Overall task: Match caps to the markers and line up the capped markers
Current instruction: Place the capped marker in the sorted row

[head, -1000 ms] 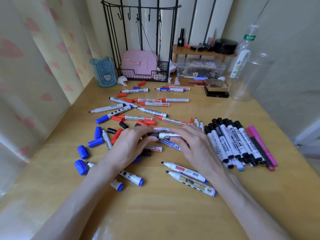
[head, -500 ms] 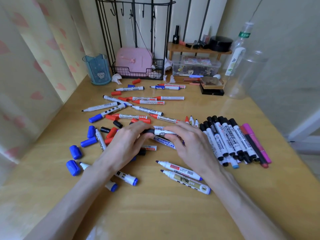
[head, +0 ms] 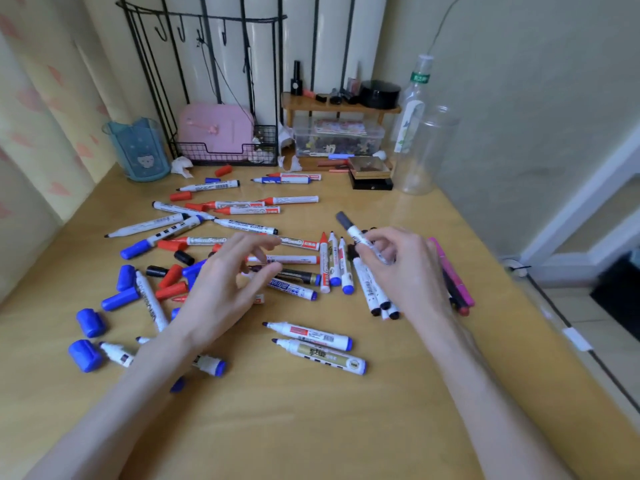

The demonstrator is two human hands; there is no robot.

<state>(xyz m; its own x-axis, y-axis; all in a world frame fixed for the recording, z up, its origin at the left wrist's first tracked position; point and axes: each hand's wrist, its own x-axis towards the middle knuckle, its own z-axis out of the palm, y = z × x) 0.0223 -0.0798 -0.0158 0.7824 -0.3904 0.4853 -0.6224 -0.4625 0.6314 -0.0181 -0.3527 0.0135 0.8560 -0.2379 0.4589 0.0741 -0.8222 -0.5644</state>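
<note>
Above the row of black-capped white markers [head: 375, 289] on the yellow wooden table [head: 311, 417], the right hand [head: 401, 268] pinches a black-capped white marker [head: 360, 237], cap pointing away. Its partner, the left hand [head: 228, 285], hovers with fingers loosely spread over scattered uncapped markers.

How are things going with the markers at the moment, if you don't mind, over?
Left hand open over loose markers. Right hand grips black-capped marker above the capped row. Nothing blocks the row.
</note>
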